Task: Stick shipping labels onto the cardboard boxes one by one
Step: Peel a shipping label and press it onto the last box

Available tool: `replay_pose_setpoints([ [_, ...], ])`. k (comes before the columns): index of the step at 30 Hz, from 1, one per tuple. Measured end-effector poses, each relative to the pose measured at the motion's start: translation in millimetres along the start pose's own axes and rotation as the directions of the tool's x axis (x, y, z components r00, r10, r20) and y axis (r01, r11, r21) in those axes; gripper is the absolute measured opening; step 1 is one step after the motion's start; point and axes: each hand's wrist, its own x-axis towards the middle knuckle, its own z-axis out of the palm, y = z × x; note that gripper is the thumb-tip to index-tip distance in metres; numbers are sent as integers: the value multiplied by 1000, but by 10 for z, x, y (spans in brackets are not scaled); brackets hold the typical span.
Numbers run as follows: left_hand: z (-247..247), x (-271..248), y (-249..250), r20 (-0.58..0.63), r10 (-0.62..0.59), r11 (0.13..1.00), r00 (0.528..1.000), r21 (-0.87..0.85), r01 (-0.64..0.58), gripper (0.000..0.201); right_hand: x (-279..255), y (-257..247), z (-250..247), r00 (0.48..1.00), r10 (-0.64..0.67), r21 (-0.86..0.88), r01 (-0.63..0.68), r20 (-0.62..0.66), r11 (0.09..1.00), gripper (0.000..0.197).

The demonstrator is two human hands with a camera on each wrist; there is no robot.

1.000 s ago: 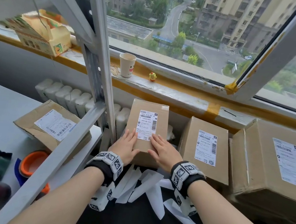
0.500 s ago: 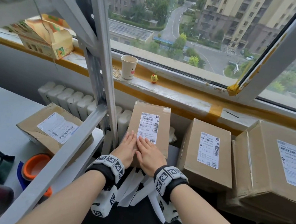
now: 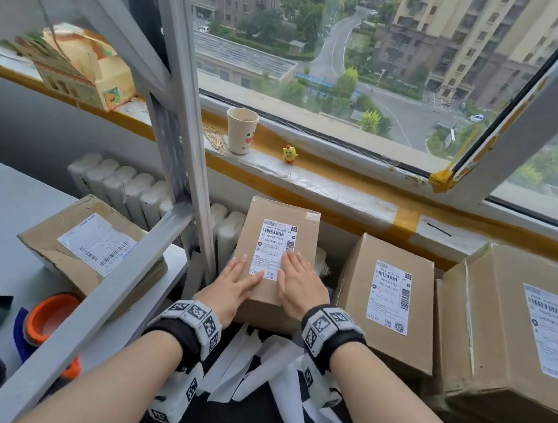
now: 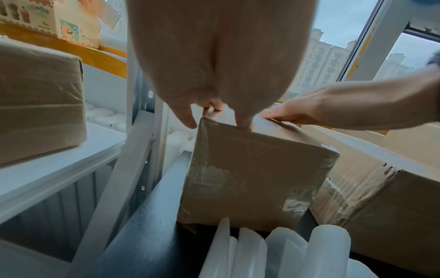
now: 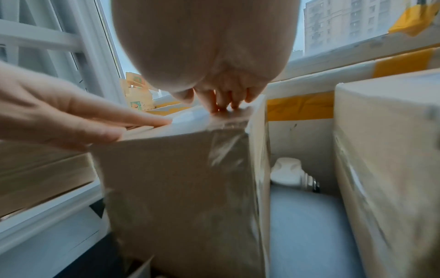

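On my far left a labelled box (image 3: 94, 254) lies on the white shelf (image 3: 2, 209), apart from the work. Next comes my left hand (image 3: 233, 284), fingers straight and flat, pressing the near left part of the middle box (image 3: 277, 245); its fingertips (image 3: 257, 278) touch the lower left corner of the label (image 3: 275, 249). The label lies upright and square on the box top, which stands on the dark surface just right of the shelf post (image 3: 187, 153). My right hand (image 3: 297, 282) is flat too, fingers straight, pressing the label's lower right edge by the barcode. Neither hand grips anything.

I judge the label thin, limp paper with a tacky back: it would crease or trap air if rubbed carelessly, so flat pads sweeping outward suit it. The box looks stiff, taped with glossy film on its near face, seen from both wrist views, so that face may be slick. It seems light enough to shift under a push. To move it I would take it by the two long sides, not the taped end.

White backing strips (image 3: 254, 364) lie loose near my wrists. Further right stand two more labelled boxes (image 3: 388, 302), (image 3: 517, 322)
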Motion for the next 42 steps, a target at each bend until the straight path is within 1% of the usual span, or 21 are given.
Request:
replay_pose_setpoints([
  [7,-13,-18,-22,-48,13,999,999,-49,-15,55,413,51,-308,993,35,-28,-32,111,999,54],
  [12,-12,-33,-20,-85,21,993,996,-114,-30,54,523,36,-386,991,51,-38,-46,125,998,55],
  [16,-11,-42,-45,-99,25,989,995,-142,-39,54,604,-85,-359,990,-5,-30,9,140,1000,57],
  [19,-16,-46,-52,-117,15,983,993,-182,-37,61,707,-213,-341,982,-69,-13,72,175,997,56],
  [23,6,-44,-46,-164,-20,968,986,-251,-22,68,718,-228,-324,976,-101,-18,106,194,994,56],
  [29,-24,-75,1,-120,-37,989,992,-149,19,71,366,-195,-175,960,-189,-45,203,208,978,56],
  [34,-28,-60,-5,-79,-35,990,996,-139,24,73,-39,-223,70,953,-252,-5,256,170,967,57],
  [36,-32,-52,-6,-54,-31,995,998,-97,26,70,-159,-196,141,953,-266,-3,269,148,963,57],
  [39,-49,-39,4,-3,-14,998,1000,60,14,60,-300,-88,178,962,-255,-20,258,102,966,57],
  [42,-59,-29,9,11,-15,990,1000,140,13,55,-425,69,171,979,-190,-34,193,75,981,57],
])
